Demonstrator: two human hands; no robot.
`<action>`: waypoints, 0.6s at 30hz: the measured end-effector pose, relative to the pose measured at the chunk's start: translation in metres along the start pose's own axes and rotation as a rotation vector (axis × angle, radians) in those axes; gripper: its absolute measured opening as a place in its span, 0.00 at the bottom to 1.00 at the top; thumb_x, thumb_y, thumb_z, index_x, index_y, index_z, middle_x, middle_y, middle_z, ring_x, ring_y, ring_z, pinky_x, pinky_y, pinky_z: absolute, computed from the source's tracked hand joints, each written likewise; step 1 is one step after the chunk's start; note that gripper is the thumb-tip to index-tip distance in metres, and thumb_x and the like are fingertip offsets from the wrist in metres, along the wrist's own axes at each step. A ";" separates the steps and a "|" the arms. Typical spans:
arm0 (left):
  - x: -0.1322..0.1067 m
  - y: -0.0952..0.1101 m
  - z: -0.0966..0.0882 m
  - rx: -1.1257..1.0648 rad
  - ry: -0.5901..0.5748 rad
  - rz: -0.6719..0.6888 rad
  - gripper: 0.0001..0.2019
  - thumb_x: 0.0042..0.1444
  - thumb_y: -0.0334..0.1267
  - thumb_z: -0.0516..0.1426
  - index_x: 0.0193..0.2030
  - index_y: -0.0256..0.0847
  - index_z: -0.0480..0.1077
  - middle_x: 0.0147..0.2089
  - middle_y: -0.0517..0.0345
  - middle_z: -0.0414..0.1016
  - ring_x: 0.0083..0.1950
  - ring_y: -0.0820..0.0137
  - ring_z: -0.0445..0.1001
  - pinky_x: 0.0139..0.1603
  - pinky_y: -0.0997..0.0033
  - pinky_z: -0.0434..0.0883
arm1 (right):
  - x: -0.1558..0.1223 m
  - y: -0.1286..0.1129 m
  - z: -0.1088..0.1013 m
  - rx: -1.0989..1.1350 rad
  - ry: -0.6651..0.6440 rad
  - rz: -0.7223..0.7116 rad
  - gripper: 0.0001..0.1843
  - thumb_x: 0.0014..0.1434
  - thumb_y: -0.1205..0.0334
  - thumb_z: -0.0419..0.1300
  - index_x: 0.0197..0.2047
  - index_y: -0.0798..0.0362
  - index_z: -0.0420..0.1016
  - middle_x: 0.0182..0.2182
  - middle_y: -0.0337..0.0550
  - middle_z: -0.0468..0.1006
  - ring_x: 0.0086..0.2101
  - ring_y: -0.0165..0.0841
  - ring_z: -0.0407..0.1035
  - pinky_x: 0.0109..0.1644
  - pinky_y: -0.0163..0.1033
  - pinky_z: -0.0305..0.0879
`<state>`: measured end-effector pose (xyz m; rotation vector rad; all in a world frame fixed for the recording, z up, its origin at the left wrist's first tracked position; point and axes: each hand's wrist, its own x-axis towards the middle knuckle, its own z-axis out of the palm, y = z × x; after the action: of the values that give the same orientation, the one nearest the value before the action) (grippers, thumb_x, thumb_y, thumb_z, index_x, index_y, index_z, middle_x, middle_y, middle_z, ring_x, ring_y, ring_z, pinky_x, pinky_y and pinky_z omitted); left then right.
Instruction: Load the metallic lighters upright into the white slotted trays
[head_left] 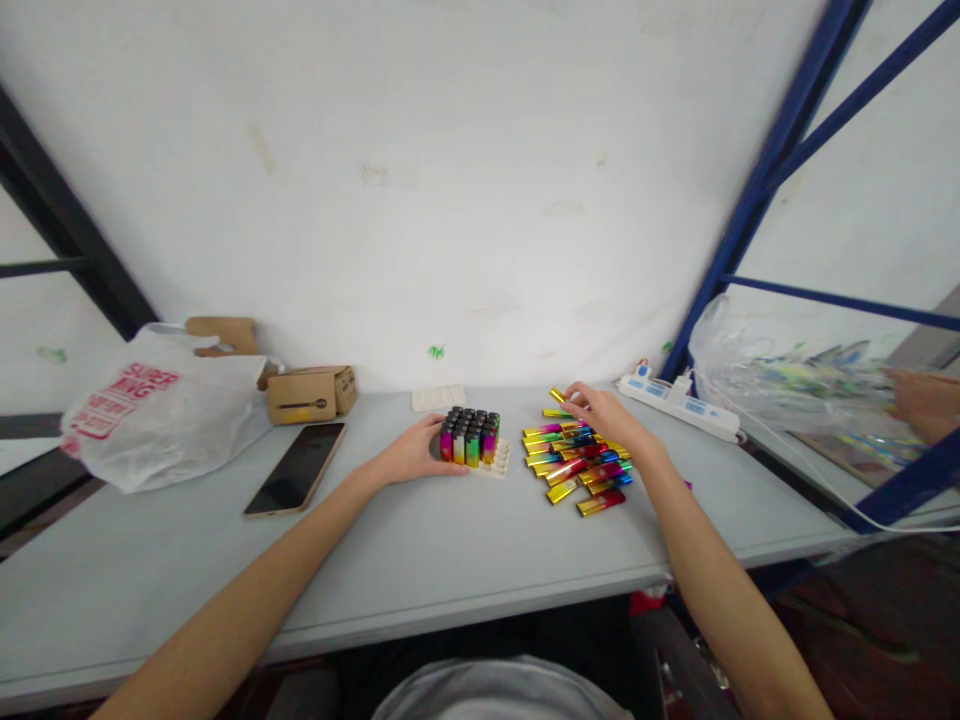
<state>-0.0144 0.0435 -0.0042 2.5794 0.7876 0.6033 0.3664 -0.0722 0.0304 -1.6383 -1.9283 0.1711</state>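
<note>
A white tray (501,466) on the grey table (420,560) holds several upright rainbow-coloured lighters (470,437) with black tops. My left hand (413,452) rests against the tray's left side, fingers curled round the block of lighters. To the right lies a loose pile of shiny multicoloured lighters (577,460). My right hand (600,410) reaches over the far end of that pile, fingers bent and pinching at a gold lighter (556,396).
A phone (296,468) lies face up at left, beside a white plastic bag (161,405) and a small cardboard box (311,393). An empty white tray (438,397) sits by the wall. A power strip (679,402), a clear bag (787,375) and another person's hand (926,400) are at right.
</note>
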 end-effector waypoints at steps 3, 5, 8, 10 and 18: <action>0.000 -0.001 0.001 -0.013 0.004 0.001 0.42 0.44 0.66 0.70 0.60 0.40 0.75 0.62 0.45 0.75 0.63 0.47 0.74 0.68 0.54 0.69 | 0.002 -0.017 0.004 0.076 0.078 0.008 0.19 0.69 0.46 0.56 0.52 0.52 0.73 0.25 0.36 0.78 0.26 0.34 0.69 0.36 0.37 0.64; -0.001 -0.001 0.001 -0.033 0.011 0.006 0.41 0.43 0.65 0.70 0.59 0.40 0.76 0.62 0.46 0.75 0.62 0.48 0.74 0.67 0.53 0.69 | 0.004 -0.028 0.008 0.082 0.147 -0.016 0.21 0.67 0.44 0.58 0.51 0.53 0.75 0.23 0.34 0.73 0.25 0.32 0.65 0.35 0.36 0.61; -0.001 0.000 0.000 -0.039 0.009 0.007 0.41 0.43 0.65 0.70 0.59 0.39 0.76 0.62 0.45 0.75 0.62 0.47 0.74 0.68 0.53 0.69 | 0.010 -0.039 0.018 0.212 0.221 -0.009 0.24 0.64 0.41 0.60 0.47 0.54 0.78 0.24 0.35 0.72 0.25 0.31 0.62 0.34 0.36 0.59; 0.000 0.001 0.000 -0.030 0.002 -0.001 0.42 0.44 0.66 0.70 0.59 0.39 0.75 0.62 0.44 0.74 0.62 0.47 0.74 0.68 0.52 0.69 | 0.013 -0.045 0.027 0.400 0.248 0.038 0.27 0.61 0.36 0.62 0.41 0.55 0.79 0.26 0.37 0.73 0.26 0.31 0.62 0.33 0.36 0.60; -0.001 -0.002 0.004 -0.047 0.045 0.032 0.40 0.43 0.64 0.71 0.59 0.41 0.74 0.62 0.45 0.74 0.61 0.48 0.74 0.68 0.51 0.69 | 0.017 -0.074 0.064 0.839 0.141 0.145 0.33 0.62 0.24 0.48 0.34 0.49 0.65 0.27 0.37 0.68 0.27 0.31 0.65 0.31 0.37 0.67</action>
<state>-0.0140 0.0440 -0.0087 2.5481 0.7393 0.6834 0.2689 -0.0555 0.0184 -1.1620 -1.3383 0.7807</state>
